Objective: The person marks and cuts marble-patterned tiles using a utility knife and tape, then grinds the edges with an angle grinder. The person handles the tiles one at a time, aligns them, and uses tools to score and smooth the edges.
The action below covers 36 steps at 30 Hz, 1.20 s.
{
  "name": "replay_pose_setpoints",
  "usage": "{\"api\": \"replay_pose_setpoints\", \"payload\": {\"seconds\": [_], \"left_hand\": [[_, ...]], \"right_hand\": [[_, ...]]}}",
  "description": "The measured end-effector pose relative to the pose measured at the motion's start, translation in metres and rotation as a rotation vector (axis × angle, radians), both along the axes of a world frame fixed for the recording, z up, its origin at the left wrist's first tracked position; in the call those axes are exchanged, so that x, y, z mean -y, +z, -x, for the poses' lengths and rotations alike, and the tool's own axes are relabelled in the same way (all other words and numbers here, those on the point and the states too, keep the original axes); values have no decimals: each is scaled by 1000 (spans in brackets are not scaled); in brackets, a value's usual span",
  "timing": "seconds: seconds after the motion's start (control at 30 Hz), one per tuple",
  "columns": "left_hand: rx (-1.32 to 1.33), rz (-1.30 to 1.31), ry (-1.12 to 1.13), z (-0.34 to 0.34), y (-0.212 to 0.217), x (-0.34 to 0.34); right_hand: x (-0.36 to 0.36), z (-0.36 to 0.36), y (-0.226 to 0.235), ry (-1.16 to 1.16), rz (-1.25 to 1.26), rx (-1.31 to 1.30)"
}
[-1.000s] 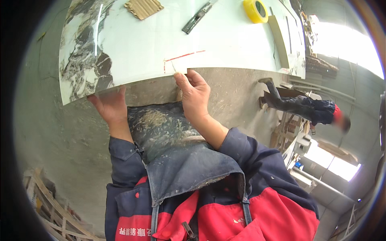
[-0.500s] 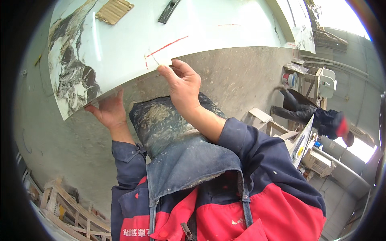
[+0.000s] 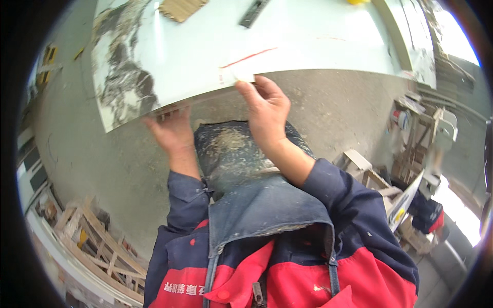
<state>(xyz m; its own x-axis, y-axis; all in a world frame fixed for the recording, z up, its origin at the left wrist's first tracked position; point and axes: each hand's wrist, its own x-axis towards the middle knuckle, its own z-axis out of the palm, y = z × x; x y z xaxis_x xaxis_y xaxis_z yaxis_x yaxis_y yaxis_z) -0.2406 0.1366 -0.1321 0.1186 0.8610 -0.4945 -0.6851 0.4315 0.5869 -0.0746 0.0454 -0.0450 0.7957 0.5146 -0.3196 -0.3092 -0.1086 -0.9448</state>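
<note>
Pale slab (image 3: 308, 46) near edge now nearer body vs 1 s ago. L hand (image 3: 172, 131) curled under edge, fingers hidden; R hand (image 3: 264, 110) pinching small white chip (image 3: 244, 77) at red line (image 3: 249, 57); marking spot reached, prob

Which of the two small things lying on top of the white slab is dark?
The long narrow tool; the other, a ribbed cardboard piece, is tan.

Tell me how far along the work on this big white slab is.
Done, by the look of it: a red line is drawn across the large glossy white slab. In hand: the left hand grips under the slab's near edge, while the right hand pinches that edge where the red line ends. Left: the slab looks whole along the line, with no cut visible.
</note>
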Motion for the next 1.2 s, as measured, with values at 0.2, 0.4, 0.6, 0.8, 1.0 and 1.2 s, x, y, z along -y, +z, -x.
{"api": "replay_pose_setpoints", "payload": {"seconds": [0.2, 0.4, 0.6, 0.8, 1.0, 1.2], "left_hand": [[-117, -57, 11, -15, 25, 9], [-158, -105, -9, -16, 28, 11], [-174, -89, -14, -17, 35, 10], [-183, -75, 0, -14, 32, 10], [-220, -24, 41, -19, 34, 9], [-202, 2, 45, -19, 37, 9]], "right_hand": [[-1, -1, 10, 51, -8, 1], [2, -5, 12, 83, 70, 12], [1, -6, 12, 82, 76, -11], [1, -7, 11, 131, 50, -19], [1, -7, 7, 125, 32, -36], [-3, -6, 4, 126, 66, -39]]}}
